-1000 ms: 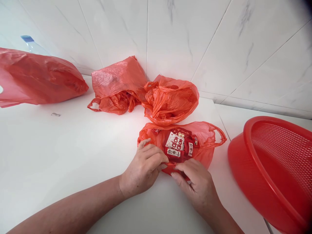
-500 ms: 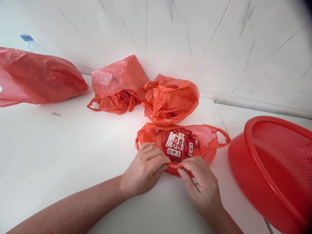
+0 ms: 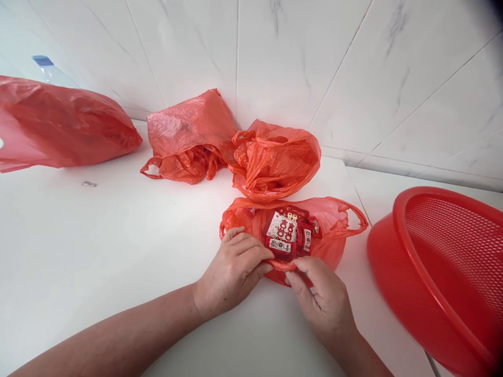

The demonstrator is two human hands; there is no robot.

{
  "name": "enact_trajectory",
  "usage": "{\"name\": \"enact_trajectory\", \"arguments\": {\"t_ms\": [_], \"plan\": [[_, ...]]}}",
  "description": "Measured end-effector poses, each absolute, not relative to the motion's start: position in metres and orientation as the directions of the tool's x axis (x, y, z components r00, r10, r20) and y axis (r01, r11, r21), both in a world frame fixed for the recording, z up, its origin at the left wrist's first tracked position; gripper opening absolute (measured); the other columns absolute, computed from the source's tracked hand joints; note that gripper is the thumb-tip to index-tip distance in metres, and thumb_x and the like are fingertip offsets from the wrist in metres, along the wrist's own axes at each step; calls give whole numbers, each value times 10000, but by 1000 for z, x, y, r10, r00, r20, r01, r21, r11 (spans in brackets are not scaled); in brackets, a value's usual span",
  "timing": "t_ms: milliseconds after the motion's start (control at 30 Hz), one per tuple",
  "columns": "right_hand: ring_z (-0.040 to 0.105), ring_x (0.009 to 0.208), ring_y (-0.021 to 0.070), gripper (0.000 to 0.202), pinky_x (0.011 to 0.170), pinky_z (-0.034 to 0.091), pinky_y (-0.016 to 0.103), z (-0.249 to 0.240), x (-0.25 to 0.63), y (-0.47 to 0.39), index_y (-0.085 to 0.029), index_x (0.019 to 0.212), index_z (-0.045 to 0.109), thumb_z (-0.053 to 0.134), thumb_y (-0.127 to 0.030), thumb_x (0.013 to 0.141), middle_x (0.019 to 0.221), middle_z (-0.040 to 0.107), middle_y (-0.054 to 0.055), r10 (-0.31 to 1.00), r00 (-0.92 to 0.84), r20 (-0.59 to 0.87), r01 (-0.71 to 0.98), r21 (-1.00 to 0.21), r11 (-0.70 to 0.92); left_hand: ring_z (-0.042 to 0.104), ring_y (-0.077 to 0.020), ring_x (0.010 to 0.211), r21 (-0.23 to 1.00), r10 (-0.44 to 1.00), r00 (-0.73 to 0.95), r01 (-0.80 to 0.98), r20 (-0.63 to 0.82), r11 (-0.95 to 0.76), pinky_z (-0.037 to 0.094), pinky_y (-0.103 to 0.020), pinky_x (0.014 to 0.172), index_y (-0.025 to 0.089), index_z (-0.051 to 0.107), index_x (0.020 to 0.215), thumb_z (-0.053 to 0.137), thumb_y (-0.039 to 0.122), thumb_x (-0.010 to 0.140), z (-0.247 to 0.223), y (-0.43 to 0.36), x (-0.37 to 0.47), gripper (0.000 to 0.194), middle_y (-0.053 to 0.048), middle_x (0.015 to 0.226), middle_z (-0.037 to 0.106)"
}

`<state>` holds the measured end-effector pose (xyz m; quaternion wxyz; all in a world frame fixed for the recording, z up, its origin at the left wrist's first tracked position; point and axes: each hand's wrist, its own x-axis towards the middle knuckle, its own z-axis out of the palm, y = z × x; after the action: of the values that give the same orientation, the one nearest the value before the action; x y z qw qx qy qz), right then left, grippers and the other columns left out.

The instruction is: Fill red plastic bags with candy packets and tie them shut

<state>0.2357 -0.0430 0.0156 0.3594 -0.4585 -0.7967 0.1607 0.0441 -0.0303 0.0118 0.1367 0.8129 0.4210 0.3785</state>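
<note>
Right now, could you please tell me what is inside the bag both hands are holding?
Inside the bag are red packets, two with white labels, and a white panel printed in red; whatever lies beneath is covered.

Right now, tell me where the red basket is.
In the head view, the red basket is at the right edge, partly cut off, to the right of the open red bag and the right hand.
</note>
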Motion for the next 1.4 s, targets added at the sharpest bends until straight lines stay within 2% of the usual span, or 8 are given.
{"name": "enact_trajectory", "arguments": {"t_ms": [400,633,800,967,1133,1400], "plan": [[550,573,127,163,525,429,221,12,236,-43,-210,749,539,462,-246,888,616,577,-15,896,-276,347,616,-652,442,533,-134,703,580,832,381,597,403,-554,319,-409,955,177,563,761,467,157,887,13,-32,43,160,9,695,599],[494,530,113,196,506,397,215,13,237,-43,-211,696,500,456,-240,885,570,509,-30,890,-283,356,632,-629,453,521,-136,692,574,831,403,601,382,-556,309,-415,962,178,543,719,437,179,901,16,-33,43,211,10,672,578],[492,540,112,206,524,393,220,11,238,-42,-209,693,490,453,-251,891,581,507,-30,906,-277,320,629,-652,423,529,-137,693,586,838,409,599,361,-546,297,-421,977,179,559,742,445,186,901,14,-32,43,196,11,679,587],[495,560,113,185,545,390,224,13,236,-43,-201,711,495,454,-218,891,600,515,-25,886,-312,342,627,-626,463,557,-170,755,576,809,413,568,419,-588,313,-449,966,172,600,863,535,365,873,14,-33,44,204,-29,794,639],[494,574,119,155,551,396,235,14,234,-42,-189,747,544,469,-195,883,626,542,-8,853,-379,358,605,-602,521,557,-152,711,550,788,432,564,440,-616,310,-435,985,185,570,783,498,251,893,16,-34,45,147,-3,707,628],[454,551,122,197,516,363,232,12,239,-42,-190,712,520,493,-277,887,578,494,-19,851,-405,334,592,-614,522,523,-135,658,544,782,386,565,489,-620,314,-426,969,177,535,739,429,349,933,12,-33,44,280,9,655,582]]}}
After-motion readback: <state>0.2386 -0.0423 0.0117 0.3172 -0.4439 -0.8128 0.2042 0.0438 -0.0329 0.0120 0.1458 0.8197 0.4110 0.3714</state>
